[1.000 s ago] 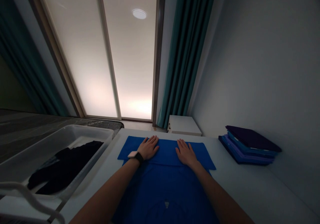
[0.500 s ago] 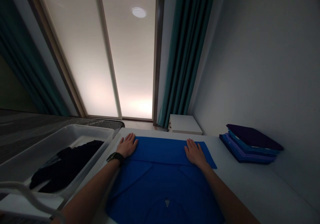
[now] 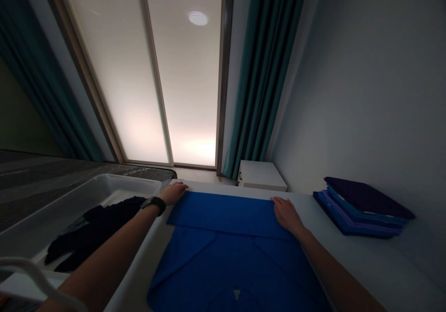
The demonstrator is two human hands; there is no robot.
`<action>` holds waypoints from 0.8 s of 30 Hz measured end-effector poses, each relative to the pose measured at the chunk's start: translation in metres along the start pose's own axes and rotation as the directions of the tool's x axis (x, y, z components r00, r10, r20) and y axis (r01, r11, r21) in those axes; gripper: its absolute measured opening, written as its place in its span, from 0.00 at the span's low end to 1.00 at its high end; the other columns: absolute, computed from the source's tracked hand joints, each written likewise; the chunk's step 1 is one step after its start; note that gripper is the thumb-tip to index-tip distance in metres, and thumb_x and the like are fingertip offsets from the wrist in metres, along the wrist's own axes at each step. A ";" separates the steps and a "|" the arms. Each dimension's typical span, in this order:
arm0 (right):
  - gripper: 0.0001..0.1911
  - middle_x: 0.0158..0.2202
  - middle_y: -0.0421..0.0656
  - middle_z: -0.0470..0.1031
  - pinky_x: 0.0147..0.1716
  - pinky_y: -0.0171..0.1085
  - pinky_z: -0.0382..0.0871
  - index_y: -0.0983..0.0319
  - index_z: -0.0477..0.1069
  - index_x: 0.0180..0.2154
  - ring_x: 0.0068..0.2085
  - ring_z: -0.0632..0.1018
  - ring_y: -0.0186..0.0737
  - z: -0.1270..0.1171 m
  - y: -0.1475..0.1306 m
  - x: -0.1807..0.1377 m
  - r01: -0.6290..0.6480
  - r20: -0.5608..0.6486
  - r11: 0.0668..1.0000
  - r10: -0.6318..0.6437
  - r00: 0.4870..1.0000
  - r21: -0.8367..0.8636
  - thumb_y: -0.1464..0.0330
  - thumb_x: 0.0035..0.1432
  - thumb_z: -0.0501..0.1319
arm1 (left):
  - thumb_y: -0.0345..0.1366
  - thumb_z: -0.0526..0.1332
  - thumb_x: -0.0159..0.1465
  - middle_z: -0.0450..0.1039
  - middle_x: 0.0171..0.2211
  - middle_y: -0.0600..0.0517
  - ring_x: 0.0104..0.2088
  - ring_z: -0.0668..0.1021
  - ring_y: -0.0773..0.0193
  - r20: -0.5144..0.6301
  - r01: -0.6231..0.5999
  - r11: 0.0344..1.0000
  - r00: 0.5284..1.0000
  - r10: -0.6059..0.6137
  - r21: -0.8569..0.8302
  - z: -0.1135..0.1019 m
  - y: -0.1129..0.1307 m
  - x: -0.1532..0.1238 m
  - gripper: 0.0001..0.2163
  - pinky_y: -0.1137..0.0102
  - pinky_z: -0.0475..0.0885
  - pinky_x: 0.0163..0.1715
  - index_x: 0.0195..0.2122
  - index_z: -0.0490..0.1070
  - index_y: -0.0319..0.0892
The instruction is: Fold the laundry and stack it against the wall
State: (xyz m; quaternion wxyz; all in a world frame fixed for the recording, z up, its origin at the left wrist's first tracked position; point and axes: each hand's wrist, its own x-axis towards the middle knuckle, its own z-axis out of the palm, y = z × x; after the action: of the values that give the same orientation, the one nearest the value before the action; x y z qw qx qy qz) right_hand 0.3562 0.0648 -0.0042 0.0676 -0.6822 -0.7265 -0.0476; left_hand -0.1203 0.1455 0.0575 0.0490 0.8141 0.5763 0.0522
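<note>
A blue T-shirt (image 3: pixel 240 261) lies spread on the white table, its far end folded over in a straight band and a small light print showing near me. My left hand (image 3: pixel 173 193), with a dark watch on the wrist, has its fingers bent around the far left corner of the band. At the far right corner, my right hand (image 3: pixel 287 215) curls its fingers over the edge of the cloth. Both hands are closed on the fabric; the thumbs are mostly hidden.
A stack of folded clothes (image 3: pixel 364 207), purple on top, sits on the table's right side by the wall. On the left stands a translucent plastic bin (image 3: pixel 134 182) holding dark clothing (image 3: pixel 94 230). A pale curved tube (image 3: pixel 33 268) shows at lower left. Behind the table is a white cabinet (image 3: pixel 263 175).
Both hands were lying flat on the folded band. They have shifted outward to its far corners, and the fingers now bend around the edge. The view has tilted slightly.
</note>
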 end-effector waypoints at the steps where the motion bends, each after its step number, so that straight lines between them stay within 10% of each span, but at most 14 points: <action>1: 0.26 0.60 0.50 0.66 0.63 0.47 0.45 0.65 0.64 0.59 0.60 0.65 0.44 0.000 0.005 0.002 0.011 -0.013 1.000 -0.011 1.000 0.009 0.73 0.64 0.41 | 0.35 0.49 0.65 0.73 0.51 0.44 0.52 0.74 0.53 0.005 -0.018 1.000 1.000 0.018 -0.002 -0.001 -0.001 0.002 0.19 0.62 0.66 0.53 0.51 0.74 0.42; 17: 0.11 0.42 0.49 0.71 0.45 0.40 0.61 0.63 0.71 0.39 0.46 0.70 0.46 -0.019 0.061 0.017 -0.056 0.066 0.990 0.048 0.997 0.133 0.74 0.55 0.54 | 0.39 0.56 0.54 0.74 0.37 0.46 0.38 0.76 0.56 0.121 -0.116 0.987 0.984 0.129 -0.112 -0.012 -0.006 0.018 0.11 0.65 0.70 0.41 0.33 0.74 0.41; 24: 0.16 0.40 0.45 0.75 0.40 0.36 0.64 0.63 0.69 0.47 0.40 0.75 0.40 -0.025 0.065 0.018 -0.096 0.145 0.948 0.054 0.988 0.302 0.72 0.57 0.52 | 0.43 0.57 0.53 0.76 0.34 0.49 0.34 0.77 0.58 0.185 -0.019 0.975 0.981 0.061 -0.222 -0.016 -0.015 0.017 0.16 0.67 0.71 0.36 0.40 0.73 0.41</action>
State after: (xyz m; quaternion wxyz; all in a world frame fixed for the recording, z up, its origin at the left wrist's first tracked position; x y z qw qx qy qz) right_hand 0.4209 0.0825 0.0221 0.1258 -0.6922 -0.7012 0.1153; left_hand -0.1311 0.1670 0.0715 0.1925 0.8165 0.5430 0.0380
